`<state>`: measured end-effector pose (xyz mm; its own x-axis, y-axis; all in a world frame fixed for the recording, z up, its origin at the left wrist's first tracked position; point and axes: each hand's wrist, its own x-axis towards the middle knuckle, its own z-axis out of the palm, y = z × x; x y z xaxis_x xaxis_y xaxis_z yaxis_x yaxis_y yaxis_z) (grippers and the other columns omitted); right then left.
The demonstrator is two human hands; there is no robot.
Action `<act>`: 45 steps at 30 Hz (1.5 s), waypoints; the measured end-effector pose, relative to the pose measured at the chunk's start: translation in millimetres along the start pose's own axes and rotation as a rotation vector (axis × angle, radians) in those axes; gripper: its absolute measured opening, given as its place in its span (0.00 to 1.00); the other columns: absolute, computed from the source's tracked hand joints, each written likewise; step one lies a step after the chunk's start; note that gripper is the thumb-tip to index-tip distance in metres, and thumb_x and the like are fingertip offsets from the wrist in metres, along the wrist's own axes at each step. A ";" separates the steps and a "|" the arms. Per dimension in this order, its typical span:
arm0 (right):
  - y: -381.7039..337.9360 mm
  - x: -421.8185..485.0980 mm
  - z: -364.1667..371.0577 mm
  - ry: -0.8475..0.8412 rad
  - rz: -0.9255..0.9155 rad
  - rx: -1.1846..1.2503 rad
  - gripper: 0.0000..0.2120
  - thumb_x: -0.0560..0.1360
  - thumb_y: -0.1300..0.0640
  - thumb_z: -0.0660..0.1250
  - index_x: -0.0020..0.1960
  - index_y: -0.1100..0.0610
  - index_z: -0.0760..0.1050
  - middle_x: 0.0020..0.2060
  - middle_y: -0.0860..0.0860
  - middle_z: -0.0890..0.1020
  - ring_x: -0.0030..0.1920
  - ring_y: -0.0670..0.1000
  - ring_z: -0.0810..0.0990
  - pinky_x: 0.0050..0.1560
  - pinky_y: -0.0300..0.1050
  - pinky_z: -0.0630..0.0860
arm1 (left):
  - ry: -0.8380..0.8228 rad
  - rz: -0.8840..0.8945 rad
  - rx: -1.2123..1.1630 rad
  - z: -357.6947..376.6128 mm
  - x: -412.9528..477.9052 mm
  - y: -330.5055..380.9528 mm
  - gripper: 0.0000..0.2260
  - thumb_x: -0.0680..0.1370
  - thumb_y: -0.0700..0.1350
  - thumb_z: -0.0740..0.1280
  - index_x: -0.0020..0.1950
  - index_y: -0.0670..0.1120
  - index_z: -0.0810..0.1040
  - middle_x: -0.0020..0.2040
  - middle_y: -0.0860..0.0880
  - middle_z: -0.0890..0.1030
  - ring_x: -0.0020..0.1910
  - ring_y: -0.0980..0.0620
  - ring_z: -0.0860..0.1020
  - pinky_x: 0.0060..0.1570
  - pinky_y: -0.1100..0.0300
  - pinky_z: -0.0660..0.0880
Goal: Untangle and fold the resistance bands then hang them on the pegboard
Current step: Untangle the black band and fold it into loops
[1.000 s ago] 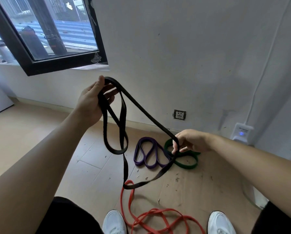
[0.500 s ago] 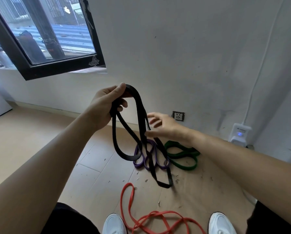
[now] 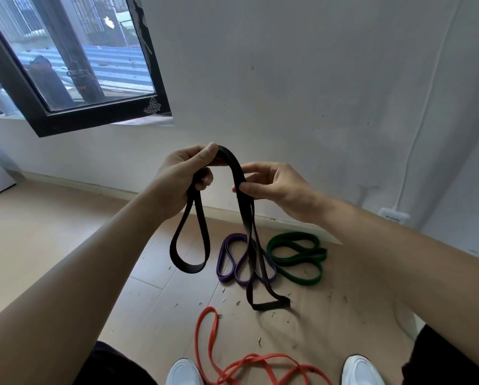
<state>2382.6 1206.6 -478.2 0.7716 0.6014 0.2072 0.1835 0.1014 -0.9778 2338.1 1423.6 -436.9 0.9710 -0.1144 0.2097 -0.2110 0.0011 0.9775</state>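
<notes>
A black resistance band [image 3: 205, 245] hangs folded in front of me, in front of the white wall. My left hand [image 3: 181, 179] grips its top bend, thumb on top, with one loop dangling below it. My right hand [image 3: 274, 186] pinches the strands just right of the bend, and a longer loop drops from there almost to the floor. On the floor lie a purple band [image 3: 227, 262], a green band [image 3: 296, 251] and, nearest my feet, a red band [image 3: 205, 337]. No pegboard is in view.
A black-framed window [image 3: 99, 118] is at the upper left. A white wall socket box [image 3: 393, 215] with a cable running up sits at the right. My white shoes [image 3: 184, 370] stand on the wooden floor, which is strewn with small debris.
My right hand has risen from the lower strands to just beside my left hand and now pinches the band. The hanging loops have drawn closer together.
</notes>
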 end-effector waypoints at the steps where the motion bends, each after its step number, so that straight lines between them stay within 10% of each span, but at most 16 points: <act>1: -1.6 -0.4 0.3 0.019 -0.006 0.027 0.18 0.75 0.61 0.73 0.63 0.61 0.75 0.55 0.68 0.83 0.53 0.59 0.84 0.60 0.53 0.80 | 0.004 -0.001 0.003 -0.3 0.1 0.2 0.16 0.79 0.52 0.67 0.56 0.40 0.81 0.55 0.43 0.84 0.29 0.55 0.71 0.30 0.68 0.67; 8: -2.3 -0.6 4.4 0.050 0.001 -0.025 0.12 0.74 0.63 0.74 0.53 0.62 0.74 0.53 0.73 0.81 0.56 0.72 0.81 0.62 0.62 0.77 | 0.007 -0.008 0.051 3.7 -3.0 1.1 0.16 0.76 0.54 0.70 0.53 0.43 0.83 0.52 0.44 0.85 0.30 0.55 0.72 0.31 0.67 0.68; 13: -1.7 1.8 9.2 0.067 0.033 -0.217 0.16 0.71 0.59 0.79 0.54 0.61 0.77 0.38 0.52 0.83 0.38 0.51 0.82 0.50 0.49 0.81 | 0.029 -0.012 0.071 8.6 -3.5 1.5 0.13 0.76 0.52 0.70 0.51 0.43 0.83 0.50 0.43 0.86 0.30 0.54 0.71 0.30 0.66 0.67; 18: -4.1 -6.2 1.3 0.002 0.109 -0.134 0.09 0.78 0.69 0.65 0.57 0.65 0.80 0.43 0.59 0.84 0.45 0.56 0.84 0.56 0.56 0.81 | 0.062 0.002 0.076 5.9 -6.9 1.5 0.12 0.74 0.51 0.71 0.50 0.44 0.84 0.51 0.42 0.87 0.29 0.55 0.70 0.30 0.67 0.67; 26: -11.0 -11.8 -5.2 -0.125 0.212 0.045 0.15 0.83 0.55 0.63 0.66 0.60 0.79 0.47 0.56 0.81 0.51 0.53 0.80 0.62 0.62 0.77 | 0.048 -0.013 0.021 -2.8 -7.1 -0.2 0.15 0.72 0.53 0.72 0.51 0.43 0.84 0.51 0.42 0.86 0.29 0.54 0.69 0.29 0.68 0.66; 40: 14.0 -22.9 -21.2 -0.326 0.282 -0.205 0.09 0.78 0.62 0.71 0.53 0.66 0.77 0.40 0.56 0.79 0.41 0.55 0.80 0.50 0.52 0.78 | 0.294 0.043 -0.066 -16.5 -8.4 -0.6 0.14 0.72 0.54 0.73 0.49 0.45 0.84 0.48 0.45 0.87 0.30 0.55 0.67 0.30 0.66 0.64; 45: 14.8 -27.7 -29.4 -0.224 0.269 -0.188 0.21 0.76 0.57 0.73 0.56 0.75 0.75 0.39 0.60 0.84 0.39 0.57 0.83 0.43 0.46 0.80 | 0.233 0.003 0.001 -42.9 -12.3 -14.0 0.14 0.75 0.52 0.72 0.53 0.43 0.84 0.55 0.40 0.85 0.32 0.55 0.71 0.33 0.66 0.68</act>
<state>2381.8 1168.1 -497.4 0.6596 0.7464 -0.0884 0.1172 -0.2183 -0.9688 2333.9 1467.6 -452.2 0.9700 0.1178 0.2127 -0.2142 0.0002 0.9768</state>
